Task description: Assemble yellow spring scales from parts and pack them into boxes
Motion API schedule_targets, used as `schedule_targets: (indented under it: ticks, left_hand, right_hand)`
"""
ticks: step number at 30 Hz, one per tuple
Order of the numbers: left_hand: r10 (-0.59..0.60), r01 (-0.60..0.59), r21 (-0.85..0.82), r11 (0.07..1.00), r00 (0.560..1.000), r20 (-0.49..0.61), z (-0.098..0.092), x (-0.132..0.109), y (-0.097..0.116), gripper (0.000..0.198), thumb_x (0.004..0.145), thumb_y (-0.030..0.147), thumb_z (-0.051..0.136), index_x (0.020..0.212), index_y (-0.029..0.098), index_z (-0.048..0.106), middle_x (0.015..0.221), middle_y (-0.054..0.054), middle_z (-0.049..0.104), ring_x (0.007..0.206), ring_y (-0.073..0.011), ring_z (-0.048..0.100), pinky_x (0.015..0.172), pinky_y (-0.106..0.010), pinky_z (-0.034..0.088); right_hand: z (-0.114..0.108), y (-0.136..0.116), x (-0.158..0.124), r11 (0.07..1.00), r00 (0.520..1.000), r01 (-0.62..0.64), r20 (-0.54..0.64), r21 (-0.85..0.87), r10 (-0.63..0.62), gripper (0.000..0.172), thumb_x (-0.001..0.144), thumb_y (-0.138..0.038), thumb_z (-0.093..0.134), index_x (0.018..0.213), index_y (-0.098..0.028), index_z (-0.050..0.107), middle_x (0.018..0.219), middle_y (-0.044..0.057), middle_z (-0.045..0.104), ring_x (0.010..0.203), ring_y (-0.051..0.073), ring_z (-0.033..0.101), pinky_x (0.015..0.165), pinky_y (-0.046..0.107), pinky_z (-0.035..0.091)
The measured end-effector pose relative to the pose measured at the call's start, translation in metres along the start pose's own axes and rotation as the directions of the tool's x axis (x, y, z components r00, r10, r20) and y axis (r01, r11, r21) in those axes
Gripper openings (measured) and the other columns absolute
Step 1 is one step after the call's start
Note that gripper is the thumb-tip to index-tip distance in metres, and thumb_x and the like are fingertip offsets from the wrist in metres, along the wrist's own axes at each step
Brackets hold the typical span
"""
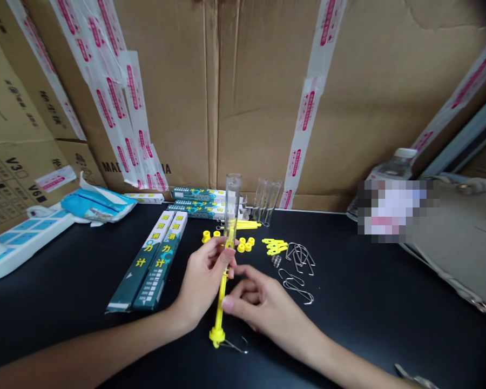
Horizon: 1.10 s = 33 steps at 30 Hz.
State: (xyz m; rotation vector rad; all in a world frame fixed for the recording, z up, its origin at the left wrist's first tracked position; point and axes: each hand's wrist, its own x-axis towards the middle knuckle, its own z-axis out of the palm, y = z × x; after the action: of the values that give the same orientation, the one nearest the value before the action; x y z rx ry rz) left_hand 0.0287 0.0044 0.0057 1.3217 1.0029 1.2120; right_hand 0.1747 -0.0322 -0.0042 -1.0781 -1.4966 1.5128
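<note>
A clear plastic tube (231, 201) with a yellow rod (221, 308) sticking out of its lower end stands nearly upright over the black table (389, 302). The rod ends in a yellow cap and a metal hook (235, 346) near the table. My left hand (204, 278) pinches the tube's lower end where the rod enters. My right hand (259, 302) grips the rod lower down with thumb and fingers. Both hands are closed on this one assembly.
Two long teal boxes (152, 262) lie left of my hands, more stacked behind. Small yellow caps (245, 244), yellow flat pieces (274, 247), wire hooks (298, 256), a small spring (276, 261) and spare clear tubes (267, 200) lie beyond. Cardboard boxes wall the back. A water bottle (392, 165) stands right.
</note>
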Motion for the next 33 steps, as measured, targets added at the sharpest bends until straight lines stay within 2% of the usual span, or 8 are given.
schedule_targets:
  ticks: [3, 8, 11, 15, 20, 24, 30, 33]
  left_hand:
    - [0.015, -0.016, -0.017, 1.000, 1.000, -0.019, 0.000, 0.000, 0.000, 0.042, 0.085, 0.052, 0.066, 0.105, 0.014, 0.066, 0.067, 0.003, 0.058, 0.056, -0.0122, 0.054, 0.054, -0.023, 0.047]
    - [0.012, -0.012, -0.042, 0.999, 1.000, -0.004, -0.001, 0.002, -0.001, 0.043, 0.086, 0.052, 0.067, 0.104, 0.014, 0.068, 0.073, 0.000, 0.064, 0.063, -0.0146, 0.060, 0.064, -0.026, 0.051]
    - [-0.003, 0.004, -0.052, 0.999, 1.000, 0.009, -0.001, 0.003, -0.002, 0.043, 0.088, 0.053, 0.066, 0.104, 0.014, 0.069, 0.083, -0.005, 0.071, 0.073, -0.0175, 0.064, 0.070, -0.028, 0.053]
    - [-0.035, 0.037, -0.066, 0.997, 0.999, 0.029, -0.003, 0.003, -0.004, 0.045, 0.091, 0.056, 0.060, 0.097, 0.013, 0.071, 0.097, -0.011, 0.074, 0.081, -0.0200, 0.066, 0.064, -0.026, 0.053]
    - [-0.048, 0.053, -0.068, 0.996, 0.996, 0.075, -0.003, 0.003, -0.005, 0.044, 0.087, 0.054, 0.067, 0.102, 0.013, 0.072, 0.094, -0.010, 0.075, 0.078, -0.0194, 0.067, 0.063, -0.025, 0.053]
    - [-0.045, 0.050, -0.038, 0.998, 0.991, 0.127, -0.002, 0.000, -0.005, 0.043, 0.082, 0.052, 0.074, 0.099, 0.013, 0.075, 0.090, -0.008, 0.075, 0.079, -0.0204, 0.068, 0.067, -0.026, 0.055]
    - [-0.040, 0.042, -0.010, 0.999, 0.989, 0.142, 0.000, -0.004, -0.003, 0.037, 0.085, 0.050, 0.071, 0.099, 0.016, 0.075, 0.088, -0.006, 0.075, 0.074, -0.0199, 0.068, 0.060, -0.025, 0.054]
    - [-0.036, 0.037, -0.007, 0.999, 0.992, 0.123, 0.000, -0.004, 0.000, 0.034, 0.087, 0.049, 0.069, 0.097, 0.016, 0.074, 0.092, -0.006, 0.076, 0.075, -0.0194, 0.068, 0.062, -0.025, 0.055]
  right_hand:
    - [0.007, -0.005, -0.005, 0.978, 0.999, 0.024, 0.035, -0.208, -0.017, 0.022, 0.084, -0.039, 0.074, 0.086, -0.017, 0.074, 0.064, -0.004, 0.064, 0.055, 0.010, 0.047, 0.053, 0.022, 0.034]
    - [0.006, -0.006, -0.003, 0.951, 0.999, 0.028, -0.012, -0.307, -0.033, 0.027, 0.086, -0.031, 0.067, 0.063, -0.016, 0.068, 0.053, -0.006, 0.052, 0.050, 0.009, 0.038, 0.049, 0.022, 0.027]
    - [0.005, -0.006, -0.003, 0.974, 0.999, 0.029, -0.018, -0.225, -0.034, 0.024, 0.089, -0.030, 0.061, 0.070, -0.017, 0.067, 0.060, -0.003, 0.062, 0.055, 0.012, 0.052, 0.053, 0.022, 0.037]
    - [0.002, -0.006, -0.006, 0.971, 0.995, 0.080, -0.037, -0.227, -0.091, 0.020, 0.094, -0.026, 0.051, 0.083, -0.019, 0.066, 0.070, 0.002, 0.074, 0.066, 0.018, 0.067, 0.066, 0.026, 0.048]
    - [-0.004, -0.004, -0.005, 0.915, 0.982, 0.135, -0.070, -0.381, -0.174, 0.030, 0.102, -0.037, 0.043, 0.091, -0.020, 0.066, 0.068, 0.001, 0.072, 0.065, 0.018, 0.063, 0.066, 0.027, 0.045]
    - [-0.007, 0.000, -0.004, 0.873, 0.959, 0.210, -0.083, -0.441, -0.273, 0.039, 0.104, -0.041, 0.042, 0.079, -0.021, 0.064, 0.078, 0.002, 0.069, 0.075, 0.018, 0.062, 0.074, 0.028, 0.044]
    - [-0.007, 0.000, -0.006, 0.934, 0.965, 0.246, -0.021, -0.260, -0.260, 0.035, 0.106, -0.039, 0.041, 0.090, -0.020, 0.065, 0.080, 0.001, 0.067, 0.073, 0.016, 0.063, 0.073, 0.027, 0.047]
    - [-0.006, 0.005, -0.005, 0.964, 0.972, 0.232, 0.003, -0.131, -0.233, 0.018, 0.098, -0.035, 0.059, 0.109, -0.022, 0.064, 0.090, 0.002, 0.066, 0.082, 0.017, 0.064, 0.079, 0.029, 0.051]
